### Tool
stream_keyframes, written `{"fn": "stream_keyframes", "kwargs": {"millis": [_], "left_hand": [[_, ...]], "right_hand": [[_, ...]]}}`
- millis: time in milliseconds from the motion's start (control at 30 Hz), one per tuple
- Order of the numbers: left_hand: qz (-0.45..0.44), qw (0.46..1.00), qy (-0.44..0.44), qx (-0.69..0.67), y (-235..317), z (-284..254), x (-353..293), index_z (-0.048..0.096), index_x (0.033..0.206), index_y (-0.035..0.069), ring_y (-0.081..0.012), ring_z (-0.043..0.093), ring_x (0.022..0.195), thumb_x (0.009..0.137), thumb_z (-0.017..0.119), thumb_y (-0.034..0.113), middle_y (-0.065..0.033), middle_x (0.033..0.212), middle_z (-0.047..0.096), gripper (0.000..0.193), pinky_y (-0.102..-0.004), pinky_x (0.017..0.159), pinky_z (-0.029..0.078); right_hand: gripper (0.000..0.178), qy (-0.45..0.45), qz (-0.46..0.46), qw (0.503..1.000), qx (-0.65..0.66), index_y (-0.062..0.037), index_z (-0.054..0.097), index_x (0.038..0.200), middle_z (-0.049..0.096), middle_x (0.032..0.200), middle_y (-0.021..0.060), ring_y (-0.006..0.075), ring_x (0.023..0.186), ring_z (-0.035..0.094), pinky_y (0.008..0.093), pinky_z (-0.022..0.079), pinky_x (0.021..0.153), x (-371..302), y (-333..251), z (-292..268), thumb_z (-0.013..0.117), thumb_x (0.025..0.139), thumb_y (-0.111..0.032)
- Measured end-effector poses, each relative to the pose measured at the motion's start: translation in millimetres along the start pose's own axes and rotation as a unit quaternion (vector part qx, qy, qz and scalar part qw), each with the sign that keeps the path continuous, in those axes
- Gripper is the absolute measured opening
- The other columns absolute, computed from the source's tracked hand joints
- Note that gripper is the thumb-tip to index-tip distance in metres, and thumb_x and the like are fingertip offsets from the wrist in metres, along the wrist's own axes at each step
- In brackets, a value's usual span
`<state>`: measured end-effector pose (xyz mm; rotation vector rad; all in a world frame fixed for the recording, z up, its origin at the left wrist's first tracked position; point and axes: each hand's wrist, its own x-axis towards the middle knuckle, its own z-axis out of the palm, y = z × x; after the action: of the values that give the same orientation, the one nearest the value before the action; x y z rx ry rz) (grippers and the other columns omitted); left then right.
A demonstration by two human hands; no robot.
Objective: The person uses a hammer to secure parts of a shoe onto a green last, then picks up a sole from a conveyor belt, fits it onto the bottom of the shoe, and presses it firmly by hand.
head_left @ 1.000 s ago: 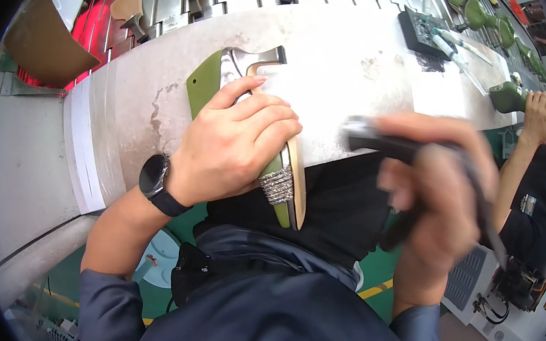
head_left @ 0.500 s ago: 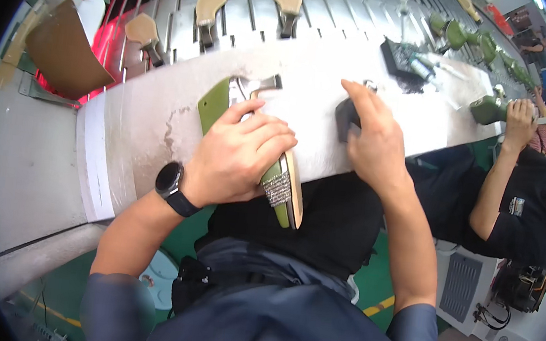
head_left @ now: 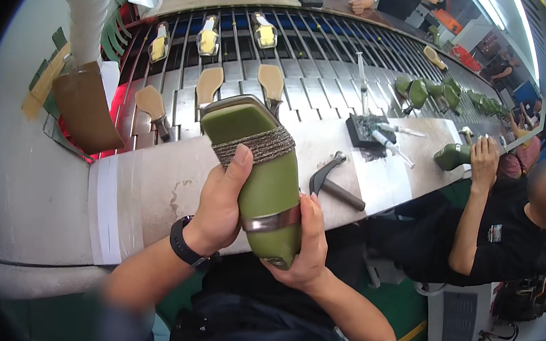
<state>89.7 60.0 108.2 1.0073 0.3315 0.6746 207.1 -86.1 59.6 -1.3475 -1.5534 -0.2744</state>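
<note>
A: Grip state?

B: Both occupied. Left-hand grip (head_left: 217,208) and right-hand grip (head_left: 308,249) grasp one olive-green shoe with braided grey-brown cord and shiny metallic band (head_left: 272,194). Left thumb lies at the cord's lower edge; right-hand fingers wrap the lower end. Shoe's held up over the near edge of the pale, stained worktop (head_left: 152,178).

A: Next outward?

B: Black curved hammer-like tool (head_left: 343,194), lying right of the shoe, out of hand.

A: Containers?

B: Black rectangular box (head_left: 360,136) past the tool. Dark clumpy stuff in it, can't tell what. Two pale syringe-like tubes (head_left: 400,129) slant off its right side; a third stands upright at the back. Beyond: slatted metal conveyor (head_left: 323,76) with tan-soled pieces (head_left: 271,80), then three boat-shaped pieces with yellow and white inside (head_left: 207,38). Far right, a co-worker's hand (head_left: 485,163) on another green shoe (head_left: 449,157).

A: Versus half a second ago?

B: Right-hand grip was on the tool; now it's on the shoe. Left was spread over the shoe, cord end nearest the wearer; now that end points away. View takes in more conveyor.
</note>
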Motion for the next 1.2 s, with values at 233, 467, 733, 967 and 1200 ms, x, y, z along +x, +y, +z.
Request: {"fn": "stream_keyframes", "kwargs": {"millis": [233,467,733,967,1200], "left_hand": [[0.058,0.957,-0.028,0.283,-38,-28,12,0.068,0.124,-0.002,-0.0183,0.074,0.091,0.101,0.074,0.029,-0.0102,0.103,0.078,0.039,-0.0346,0.079,0.059],[0.111,0.865,-0.117,0.474,-62,-43,3,0.074,0.114,0.004,-0.0211,0.075,0.075,0.094,0.079,0.026,-0.0092,0.089,0.077,0.03,-0.0328,0.07,0.059],[0.167,0.851,-0.136,0.478,-68,-43,1,0.073,0.111,0.006,-0.0263,0.074,0.078,0.093,0.079,0.028,-0.0084,0.089,0.075,0.029,-0.0388,0.07,0.058],[0.189,0.793,-0.211,0.54,-80,-49,5,0.074,0.108,0.006,-0.0297,0.073,0.082,0.094,0.076,0.028,-0.0115,0.089,0.075,0.026,-0.0426,0.075,0.058],[0.095,0.854,-0.116,0.499,-67,-33,4,0.074,0.114,0.0,-0.0225,0.072,0.074,0.09,0.082,0.014,-0.0124,0.087,0.075,0.029,-0.0331,0.071,0.058]], "right_hand": [[0.058,0.084,0.39,0.826,0.399,0.004,0.046,0.151,0.065,0.13,0.0115,0.0199,0.117,0.065,0.0337,0.051,0.103,78,49,-2,0.071,0.101,-0.013],[0.037,0.096,0.457,0.865,0.183,-0.0021,0.062,0.129,0.068,0.108,0.0072,0.0171,0.084,0.067,0.0318,0.058,0.077,187,200,61,0.07,0.103,-0.027],[0.072,0.002,0.413,0.896,-0.164,0.0078,0.053,0.144,0.063,0.14,0.0296,0.0422,0.13,0.062,0.0443,0.047,0.11,150,267,70,0.074,0.092,-0.038],[0.024,-0.205,-0.148,0.964,0.079,-0.0027,0.07,0.095,0.075,0.096,0.0101,0.0239,0.077,0.071,0.0399,0.061,0.075,149,-8,3,0.08,0.077,-0.015],[0.024,-0.009,-0.131,0.97,0.206,-0.0057,0.058,0.062,0.052,0.064,0.0058,0.0213,0.056,0.051,0.0352,0.039,0.052,116,-117,-36,0.067,0.073,-0.026]]}}
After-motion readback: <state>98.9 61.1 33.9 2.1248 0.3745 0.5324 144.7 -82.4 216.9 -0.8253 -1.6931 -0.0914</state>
